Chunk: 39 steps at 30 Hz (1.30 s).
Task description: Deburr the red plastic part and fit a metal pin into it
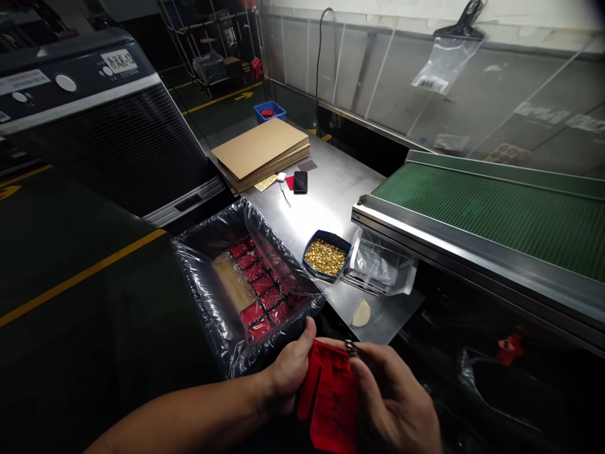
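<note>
My left hand (292, 371) grips a red plastic part (334, 403) by its left edge, thumb pointing up. The part has a long slot and a ribbed, hollow inner side facing me. At its upper right corner, my right hand (397, 396) pinches a small shiny metal piece (350, 347) between thumb and forefinger. Whether that piece sits in the part or only touches it, I cannot tell. Beyond my hands stands a bin (203, 318) lined with clear plastic, with rows of red parts (271, 297) inside. A blue tray (308, 270) holds many small gold-coloured metal pieces (325, 256).
A clear plastic bin (406, 284) with bags stands beside the tray, near a pale flat piece (361, 313). Cardboard sheets (259, 148), a black phone (300, 182) and a blue basket (270, 112) lie farther back. A green conveyor (491, 214) runs along the right.
</note>
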Each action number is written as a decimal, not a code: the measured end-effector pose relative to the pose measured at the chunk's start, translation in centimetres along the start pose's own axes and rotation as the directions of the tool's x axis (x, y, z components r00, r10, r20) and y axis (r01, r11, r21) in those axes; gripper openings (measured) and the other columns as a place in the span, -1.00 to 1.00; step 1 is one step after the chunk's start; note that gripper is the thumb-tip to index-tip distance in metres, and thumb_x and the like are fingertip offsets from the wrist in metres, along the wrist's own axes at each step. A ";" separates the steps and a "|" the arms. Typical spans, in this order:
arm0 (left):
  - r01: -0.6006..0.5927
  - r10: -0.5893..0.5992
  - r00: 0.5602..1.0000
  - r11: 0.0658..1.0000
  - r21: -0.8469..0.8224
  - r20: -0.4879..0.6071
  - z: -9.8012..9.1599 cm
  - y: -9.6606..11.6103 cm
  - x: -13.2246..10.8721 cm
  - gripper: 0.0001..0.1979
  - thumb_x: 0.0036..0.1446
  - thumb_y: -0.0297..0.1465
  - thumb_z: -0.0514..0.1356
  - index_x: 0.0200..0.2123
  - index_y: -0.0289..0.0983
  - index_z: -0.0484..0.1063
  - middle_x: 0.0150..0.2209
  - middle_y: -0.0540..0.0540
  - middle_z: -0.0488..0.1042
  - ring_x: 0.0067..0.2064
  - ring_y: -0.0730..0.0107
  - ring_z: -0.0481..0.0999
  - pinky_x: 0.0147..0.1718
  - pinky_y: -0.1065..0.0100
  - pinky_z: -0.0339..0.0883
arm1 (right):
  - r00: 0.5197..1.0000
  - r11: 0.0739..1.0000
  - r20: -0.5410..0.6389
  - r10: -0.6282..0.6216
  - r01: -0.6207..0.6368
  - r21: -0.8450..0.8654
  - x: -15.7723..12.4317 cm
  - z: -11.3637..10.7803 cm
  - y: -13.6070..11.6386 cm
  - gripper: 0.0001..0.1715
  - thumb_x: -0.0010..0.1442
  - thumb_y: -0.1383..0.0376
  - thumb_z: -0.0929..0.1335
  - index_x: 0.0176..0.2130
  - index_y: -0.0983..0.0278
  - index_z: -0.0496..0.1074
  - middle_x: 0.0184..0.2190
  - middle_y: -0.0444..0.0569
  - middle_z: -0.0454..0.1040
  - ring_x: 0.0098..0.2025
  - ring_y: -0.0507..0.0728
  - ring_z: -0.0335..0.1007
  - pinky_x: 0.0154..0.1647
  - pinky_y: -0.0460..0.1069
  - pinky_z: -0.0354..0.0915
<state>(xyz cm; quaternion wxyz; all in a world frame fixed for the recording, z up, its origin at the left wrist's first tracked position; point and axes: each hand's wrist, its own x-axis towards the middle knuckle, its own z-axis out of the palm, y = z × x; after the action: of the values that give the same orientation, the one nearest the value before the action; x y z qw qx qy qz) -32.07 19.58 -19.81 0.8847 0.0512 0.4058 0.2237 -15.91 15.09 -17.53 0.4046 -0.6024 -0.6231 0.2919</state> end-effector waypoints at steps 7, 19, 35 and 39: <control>0.124 -0.115 0.992 0.952 -0.281 0.049 0.9 0.3 0.6 -0.09 0.24 0.23 -0.30 -0.10 -0.45 0.48 -0.25 -0.37 0.55 -0.20 0.08 0.58 -0.12 0.16 0.39 | 0.916 0.917 -0.088 -0.390 0.395 0.047 -1.0 -0.3 0.7 -0.79 0.39 0.21 0.21 -0.17 0.30 0.29 -0.37 -0.06 0.45 -0.24 0.01 0.42 0.05 0.02 0.35; -0.058 0.107 0.960 0.980 0.191 -0.260 2.2 0.1 0.3 -0.34 0.28 0.16 -0.10 -0.05 -0.32 0.38 -0.09 -0.26 0.48 -0.05 0.10 0.48 -0.02 0.14 0.33 | 0.854 0.759 -0.278 0.439 -0.187 0.624 -0.1 1.2 0.4 -0.60 0.36 0.04 0.17 -0.27 0.30 0.31 -0.56 -0.10 0.29 -0.50 0.01 0.30 -0.49 -0.11 0.29; -0.633 0.543 0.710 0.210 0.745 0.449 2.4 0.9 -1.5 -0.57 0.19 -0.25 0.25 0.13 -0.14 0.41 0.00 -0.13 0.41 0.03 0.22 0.40 0.03 0.27 0.30 | 0.654 0.427 0.045 0.755 -0.543 0.723 1.3 -0.8 2.3 -0.31 0.08 -0.28 0.33 -0.26 0.28 0.35 -0.50 -0.10 0.35 -0.50 0.02 0.24 -0.48 -0.07 0.28; -0.597 0.565 0.724 0.226 0.770 0.396 2.9 1.0 -1.2 -0.59 0.05 -0.15 0.35 -0.09 -0.23 0.48 -0.18 -0.11 0.44 -0.17 0.27 0.42 -0.18 0.29 0.30 | 0.668 0.445 0.058 0.742 -0.555 0.703 1.5 -1.1 1.9 -0.35 0.10 -0.26 0.33 -0.28 0.28 0.33 -0.53 -0.11 0.31 -0.50 0.01 0.22 -0.50 -0.08 0.26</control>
<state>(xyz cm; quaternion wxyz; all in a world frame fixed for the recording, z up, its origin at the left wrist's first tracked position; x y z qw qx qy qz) -30.97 20.19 -16.74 0.5903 0.6361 0.3961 0.3002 -13.90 16.62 -18.41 0.5244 -0.6394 -0.1332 0.5463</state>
